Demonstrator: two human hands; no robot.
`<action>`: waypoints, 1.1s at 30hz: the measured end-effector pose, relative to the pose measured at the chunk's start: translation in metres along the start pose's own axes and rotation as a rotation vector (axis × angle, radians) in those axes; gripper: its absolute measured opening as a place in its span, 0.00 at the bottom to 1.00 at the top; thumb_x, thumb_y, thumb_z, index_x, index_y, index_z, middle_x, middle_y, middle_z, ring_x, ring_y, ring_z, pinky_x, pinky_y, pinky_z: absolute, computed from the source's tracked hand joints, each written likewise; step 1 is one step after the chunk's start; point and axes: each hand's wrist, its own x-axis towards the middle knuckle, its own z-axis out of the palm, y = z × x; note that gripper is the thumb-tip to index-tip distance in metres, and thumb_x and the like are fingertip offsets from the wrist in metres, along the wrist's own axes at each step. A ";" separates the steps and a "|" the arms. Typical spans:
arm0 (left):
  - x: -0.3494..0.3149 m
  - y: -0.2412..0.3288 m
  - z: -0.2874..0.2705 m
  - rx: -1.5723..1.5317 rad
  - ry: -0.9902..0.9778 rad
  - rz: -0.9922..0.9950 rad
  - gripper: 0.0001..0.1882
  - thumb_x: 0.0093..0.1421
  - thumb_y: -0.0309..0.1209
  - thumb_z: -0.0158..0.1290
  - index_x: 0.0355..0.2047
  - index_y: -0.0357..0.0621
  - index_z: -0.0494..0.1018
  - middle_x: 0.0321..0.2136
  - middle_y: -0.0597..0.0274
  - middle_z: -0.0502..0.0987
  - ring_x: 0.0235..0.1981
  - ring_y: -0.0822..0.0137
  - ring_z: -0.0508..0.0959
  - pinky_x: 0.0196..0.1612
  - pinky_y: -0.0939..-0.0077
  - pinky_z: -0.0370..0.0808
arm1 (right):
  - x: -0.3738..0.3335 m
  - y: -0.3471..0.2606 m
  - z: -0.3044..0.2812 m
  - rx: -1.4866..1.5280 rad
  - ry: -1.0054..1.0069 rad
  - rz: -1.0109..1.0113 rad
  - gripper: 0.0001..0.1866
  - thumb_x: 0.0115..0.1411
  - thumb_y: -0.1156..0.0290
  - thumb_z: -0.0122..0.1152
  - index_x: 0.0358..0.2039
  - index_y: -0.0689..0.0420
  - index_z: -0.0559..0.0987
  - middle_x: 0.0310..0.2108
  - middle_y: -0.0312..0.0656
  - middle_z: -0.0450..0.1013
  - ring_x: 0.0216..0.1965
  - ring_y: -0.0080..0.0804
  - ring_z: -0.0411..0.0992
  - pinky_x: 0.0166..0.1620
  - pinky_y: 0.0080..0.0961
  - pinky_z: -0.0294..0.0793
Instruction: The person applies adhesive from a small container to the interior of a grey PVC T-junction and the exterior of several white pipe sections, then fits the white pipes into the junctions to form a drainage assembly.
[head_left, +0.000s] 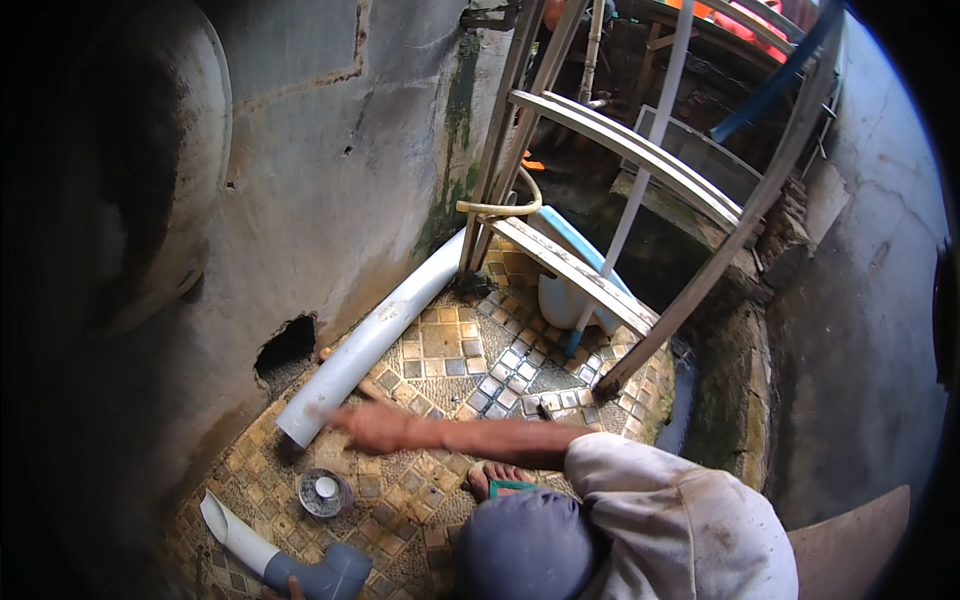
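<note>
Neither of my hands can be made out. A co-worker in a grey cap (pixel 522 545) and pale shirt (pixel 690 515) crouches at the lower right. That person's outstretched hand (pixel 375 430), slightly blurred, is by the near end of a long white pipe (pixel 375 335) lying along the wall. At the lower edge, a few fingertips (pixel 294 587) touch a grey pipe fitting (pixel 340 573) joined to a short white pipe (pixel 238 535) with a slanted open end. Their arm is out of frame, so I cannot tell whose they are. A round tin (pixel 325 492) with a white centre stands between the pipes.
A wooden ladder (pixel 645 330) stands on the patterned tile floor (pixel 440 340), with a yellowish hose (pixel 510 209) over one rung. Behind it is a blue and white basin (pixel 560 300). The left wall has a broken hole (pixel 286 350). A gutter (pixel 684 395) runs along the right.
</note>
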 end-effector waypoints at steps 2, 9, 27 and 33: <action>0.009 -0.002 0.019 -0.101 0.017 0.018 0.55 0.60 0.58 0.64 0.71 0.25 0.60 0.68 0.29 0.66 0.70 0.39 0.68 0.72 0.49 0.65 | -0.003 0.028 -0.077 -0.039 -0.058 0.281 0.46 0.62 0.73 0.61 0.74 0.49 0.45 0.43 0.54 0.80 0.38 0.50 0.80 0.42 0.43 0.82; -0.010 0.014 0.034 -0.349 0.015 0.193 0.52 0.61 0.60 0.63 0.65 0.21 0.66 0.62 0.27 0.73 0.63 0.38 0.75 0.66 0.52 0.72 | -0.098 0.168 -0.318 -0.729 -0.109 0.803 0.08 0.35 0.81 0.65 0.22 0.60 0.82 0.23 0.49 0.78 0.28 0.44 0.82 0.23 0.40 0.78; -0.011 0.060 0.024 -0.650 -0.291 -0.022 0.46 0.52 0.58 0.71 0.52 0.22 0.79 0.47 0.40 0.84 0.48 0.53 0.83 0.54 0.59 0.78 | -0.083 0.147 -0.324 -0.696 -0.357 0.917 0.36 0.49 0.56 0.79 0.58 0.57 0.83 0.29 0.44 0.84 0.35 0.45 0.84 0.40 0.44 0.82; -0.017 0.066 -0.010 -0.824 -0.275 -0.170 0.32 0.50 0.46 0.74 0.46 0.32 0.83 0.40 0.52 0.86 0.38 0.61 0.85 0.44 0.63 0.80 | -0.015 0.136 -0.150 -0.567 -0.253 0.222 0.40 0.49 0.63 0.81 0.64 0.53 0.78 0.46 0.48 0.83 0.51 0.48 0.81 0.54 0.47 0.79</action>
